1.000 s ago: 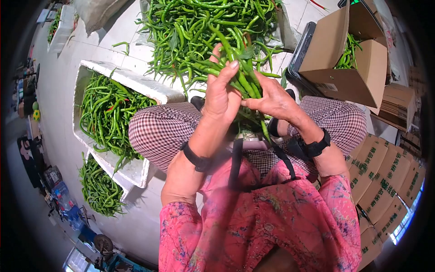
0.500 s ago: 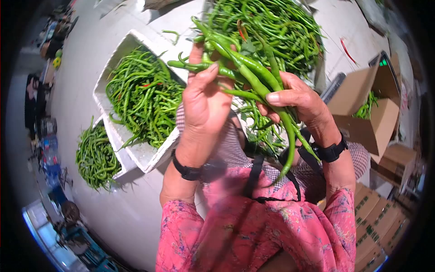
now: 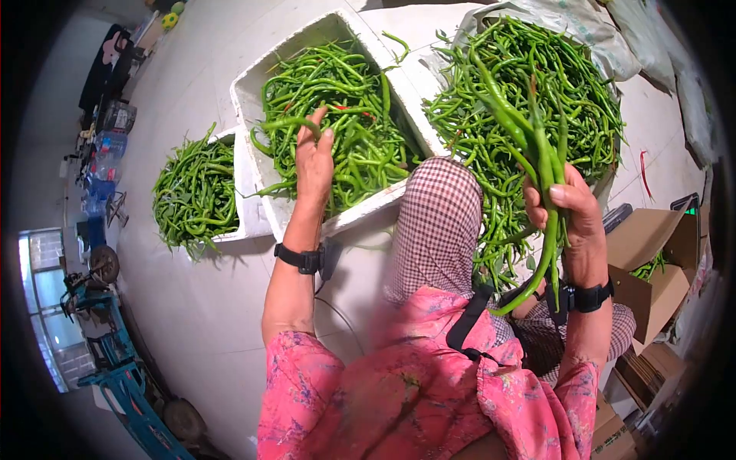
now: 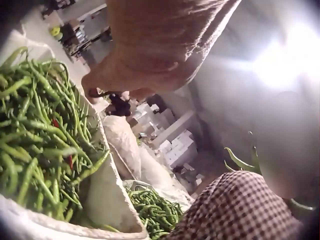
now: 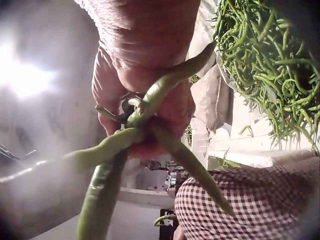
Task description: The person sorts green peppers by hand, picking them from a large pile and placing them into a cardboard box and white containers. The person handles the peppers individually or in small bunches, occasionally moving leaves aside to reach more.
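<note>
My left hand (image 3: 313, 165) is over the white foam box (image 3: 249, 92), with a long green chili pepper (image 3: 282, 123) lying across its fingers and ending between forefinger and thumb. In the left wrist view, the fingertips are mostly hidden behind the hand. Green chilies (image 3: 345, 149) with a few red ones fill the box. On the other side, my right hand (image 3: 571, 207) grips a small bunch of long green chilies (image 3: 546, 165) over the big heap of chilies (image 3: 529, 92). In the right wrist view, chili ends (image 5: 192, 167) stick out of the fist in several directions.
A second foam box (image 3: 249, 203) stands at the left, beside chilies (image 3: 195, 195) heaped high. Checkered knees (image 3: 437, 222) rise between box and heap. An open cardboard box (image 3: 644, 261) with chilies stands right. One red chili (image 3: 645, 175) and one green chili (image 3: 397, 46) lie on the floor.
My hands have parted. The left has moved left from the bunch to over the foam box with a chili; the right keeps the other chilies. The head view has turned left.
</note>
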The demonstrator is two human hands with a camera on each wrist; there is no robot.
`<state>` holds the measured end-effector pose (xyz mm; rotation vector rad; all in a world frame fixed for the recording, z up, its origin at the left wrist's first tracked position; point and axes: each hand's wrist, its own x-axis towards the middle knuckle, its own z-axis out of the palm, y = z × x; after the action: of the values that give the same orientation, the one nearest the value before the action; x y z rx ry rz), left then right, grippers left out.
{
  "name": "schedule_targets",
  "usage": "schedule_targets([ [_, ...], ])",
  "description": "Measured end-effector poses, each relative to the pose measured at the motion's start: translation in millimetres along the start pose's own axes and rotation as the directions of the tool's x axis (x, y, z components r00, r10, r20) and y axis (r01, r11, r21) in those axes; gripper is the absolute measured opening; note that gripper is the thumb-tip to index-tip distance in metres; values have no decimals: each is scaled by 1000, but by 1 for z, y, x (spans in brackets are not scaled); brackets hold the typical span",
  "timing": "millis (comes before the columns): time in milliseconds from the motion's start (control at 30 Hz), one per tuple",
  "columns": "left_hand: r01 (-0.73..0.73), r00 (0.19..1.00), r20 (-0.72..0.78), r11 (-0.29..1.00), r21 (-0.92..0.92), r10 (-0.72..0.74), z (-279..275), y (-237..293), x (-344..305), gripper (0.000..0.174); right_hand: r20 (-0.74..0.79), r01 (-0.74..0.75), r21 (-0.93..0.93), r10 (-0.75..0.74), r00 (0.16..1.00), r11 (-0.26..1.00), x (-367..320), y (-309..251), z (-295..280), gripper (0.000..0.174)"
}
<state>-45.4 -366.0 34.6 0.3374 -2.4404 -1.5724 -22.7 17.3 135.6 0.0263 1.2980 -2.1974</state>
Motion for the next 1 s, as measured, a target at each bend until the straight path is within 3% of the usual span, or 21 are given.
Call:
schedule_targets([
  [33,-56,998,3,998,-11,56,-3,-6,-5,42,-6,-3,10,3,1000,1000,-1,4,-3,57],
  [67,60,997,60,993,-99,-54,-4,1,-12,40,-13,-6,18,6,1000,1000,-2,8,-5,56],
  [133,178,972,148,983,47,-183,-6,30,-25,40,-25,-6,30,7,1000,1000,-5,14,-3,55],
  [200,162,972,182,986,-42,-152,0,50,-42,42,-141,-11,96,24,990,995,-10,23,-2,53],
  [267,210,936,327,951,-229,-128,2,82,-57,43,-122,1,139,16,992,990,-20,30,-8,50],
  [367,377,847,512,841,-388,-144,16,124,-79,39,-170,70,336,-12,985,939,-32,43,-18,43],
  [500,449,647,746,870,-206,-157,36,154,-93,38,-240,118,341,-35,970,932,-46,55,-32,40],
  [600,536,524,835,827,-170,-168,66,172,-109,36,-266,187,426,-75,961,885,-62,64,-44,31],
  [633,584,491,865,777,-237,-105,79,165,-116,34,-278,196,447,-73,958,873,-68,66,-49,30],
  [733,624,503,857,732,-273,-109,113,163,-132,27,-303,222,514,-67,951,829,-83,73,-62,27],
  [800,649,445,888,723,-235,-112,129,159,-134,23,-316,242,549,-70,946,800,-90,80,-72,26],
  [933,591,447,882,789,-166,-150,156,153,-140,18,-354,288,577,-83,932,764,-102,96,-96,26],
  [1000,132,611,786,965,-224,99,165,151,-143,22,-373,312,576,-97,923,756,-104,101,-107,29],
])
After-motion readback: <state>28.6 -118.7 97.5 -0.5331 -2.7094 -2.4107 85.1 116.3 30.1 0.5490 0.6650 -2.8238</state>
